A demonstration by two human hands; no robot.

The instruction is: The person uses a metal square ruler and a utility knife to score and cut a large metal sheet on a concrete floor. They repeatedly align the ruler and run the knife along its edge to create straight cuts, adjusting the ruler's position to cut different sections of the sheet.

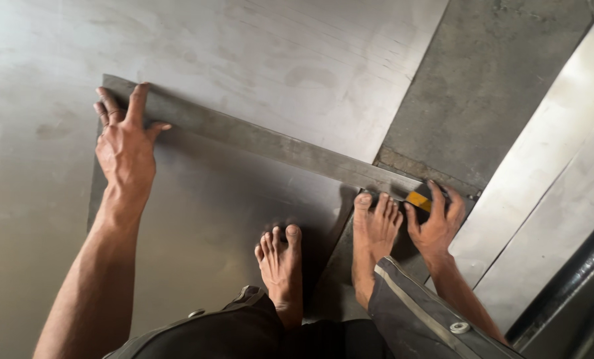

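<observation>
Sheet metal [244, 66] covers the floor under me, and a long flat metal strip [264, 143] lies slantwise across it from upper left to lower right. My left hand [125, 143] presses down on the strip's upper-left end, fingers spread over its edge and holding nothing. My right hand [437, 219] is curled around a small yellow-and-black tool [420, 200] at the strip's lower-right end, just beside my bare right foot [373, 233].

concrete floor [490, 80] | large steel sheets [277, 60] | smaller sheet [224, 206] on top
</observation>
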